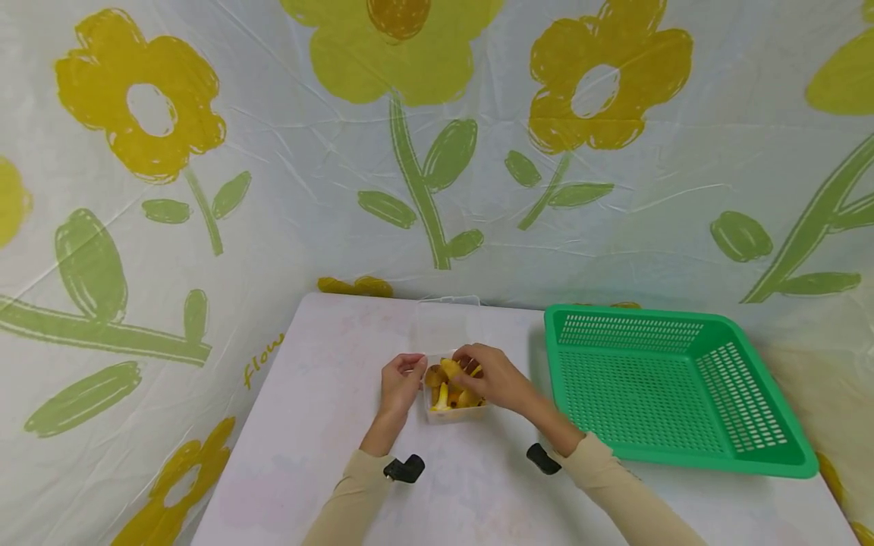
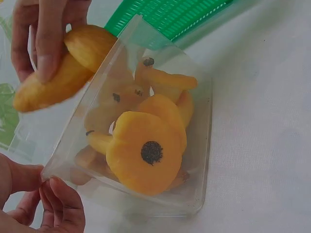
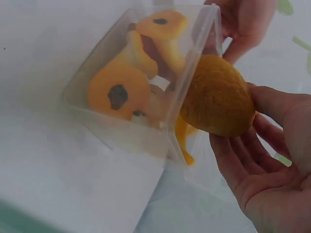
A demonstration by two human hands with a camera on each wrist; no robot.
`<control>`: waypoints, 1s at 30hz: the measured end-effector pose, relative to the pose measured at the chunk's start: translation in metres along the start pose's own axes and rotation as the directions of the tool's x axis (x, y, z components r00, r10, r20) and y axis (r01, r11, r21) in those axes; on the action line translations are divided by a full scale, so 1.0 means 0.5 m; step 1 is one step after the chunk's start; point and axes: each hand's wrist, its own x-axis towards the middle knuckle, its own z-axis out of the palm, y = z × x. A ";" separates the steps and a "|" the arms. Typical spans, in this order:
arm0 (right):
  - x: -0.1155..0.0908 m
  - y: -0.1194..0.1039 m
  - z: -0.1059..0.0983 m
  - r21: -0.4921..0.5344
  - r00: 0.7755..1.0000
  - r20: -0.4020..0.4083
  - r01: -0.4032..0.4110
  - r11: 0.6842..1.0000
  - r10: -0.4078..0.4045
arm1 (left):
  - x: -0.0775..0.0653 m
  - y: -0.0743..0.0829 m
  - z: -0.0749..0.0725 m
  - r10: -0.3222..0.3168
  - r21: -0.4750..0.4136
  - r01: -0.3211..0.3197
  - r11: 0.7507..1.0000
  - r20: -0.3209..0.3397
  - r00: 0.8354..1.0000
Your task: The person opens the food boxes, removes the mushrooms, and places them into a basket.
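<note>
A clear plastic box [image 1: 456, 416] stands on the table, with several yellow-orange mushroom-like pieces [image 2: 144, 153] inside, some showing dark round spots. My left hand [image 1: 400, 385] pinches the box's rim at its left side, thumb and forefinger meeting at a corner in the left wrist view. My right hand [image 1: 504, 381] holds a yellow-brown mushroom-like piece [image 3: 218, 97] between thumb and fingers at the box's open mouth. In the left wrist view, that held piece [image 2: 53, 87] shows a rounded part beside a longer one. Lower pieces in the box are partly hidden.
A large green plastic basket [image 1: 690, 457] stands at the right of the white table [image 1: 307, 425]. The box's clear lid [image 1: 447, 324] lies folded back behind it. A flower-printed cloth [image 1: 273, 189] hangs behind and to the left of the table.
</note>
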 end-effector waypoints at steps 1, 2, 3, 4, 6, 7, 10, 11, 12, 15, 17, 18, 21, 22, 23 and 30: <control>-0.001 0.004 -0.005 0.012 1.000 -0.017 -0.004 1.000 0.004 | 0.001 -0.001 0.000 0.002 0.004 -0.002 1.000 0.000 1.000; -0.003 0.007 -0.011 0.021 0.999 -0.035 -0.009 1.000 0.010 | 0.002 -0.001 0.001 0.004 0.005 -0.004 1.000 -0.001 1.000; -0.004 0.009 -0.017 0.030 0.998 -0.052 -0.016 0.999 0.018 | 0.002 -0.001 0.002 0.004 0.006 -0.004 1.000 -0.003 1.000; -0.006 0.011 -0.022 0.044 0.997 -0.068 -0.025 0.999 0.028 | 0.002 -0.001 0.003 0.007 0.004 -0.007 1.000 -0.004 1.000; -0.009 0.018 -0.032 0.067 0.994 -0.093 -0.047 0.997 0.053 | 0.003 -0.001 0.004 0.011 0.003 -0.011 1.000 -0.008 1.000; -0.011 0.021 -0.037 0.082 0.993 -0.101 -0.058 0.995 0.066 | 0.003 -0.002 0.005 0.019 0.003 -0.019 1.000 -0.008 1.000; -0.017 0.030 -0.052 0.139 0.985 -0.115 -0.109 0.984 0.125 | 0.005 -0.003 0.006 0.019 0.007 -0.019 1.000 -0.013 1.000; -0.020 0.033 -0.058 0.152 0.983 -0.116 -0.124 0.981 0.143 | 0.005 -0.003 0.007 0.019 0.010 -0.019 1.000 -0.015 1.000; -0.023 0.035 -0.064 0.166 0.980 -0.116 -0.138 0.976 0.159 | 0.005 -0.003 0.007 0.020 0.013 -0.019 1.000 -0.017 1.000; -0.031 0.042 -0.083 0.200 0.971 -0.117 -0.185 0.962 0.211 | 0.003 -0.004 0.007 0.017 0.022 -0.016 1.000 -0.021 1.000; -0.038 0.048 -0.098 0.219 0.961 -0.120 -0.220 0.950 0.250 | 0.002 -0.005 0.007 0.018 0.025 -0.018 1.000 -0.023 1.000; -0.041 0.051 -0.105 0.233 0.955 -0.122 -0.239 0.943 0.272 | 0.001 -0.005 0.007 0.019 0.028 -0.018 0.999 -0.024 1.000; -0.053 0.065 -0.128 0.254 0.935 -0.136 -0.288 0.923 0.329 | 0.000 -0.007 0.007 0.021 0.034 -0.020 0.999 -0.025 0.999; -0.057 0.070 -0.136 0.261 0.929 -0.140 -0.299 0.918 0.342 | 0.000 -0.006 0.007 0.020 0.032 -0.019 0.999 -0.026 0.999; -0.062 0.075 -0.144 0.268 0.925 -0.145 -0.305 0.914 0.351 | 0.000 -0.006 0.007 0.020 0.032 -0.019 0.999 -0.027 0.999; -0.099 0.112 -0.207 0.377 0.919 -0.119 -0.309 0.873 0.377 | -0.002 -0.002 0.006 0.033 0.042 -0.032 0.999 -0.031 0.999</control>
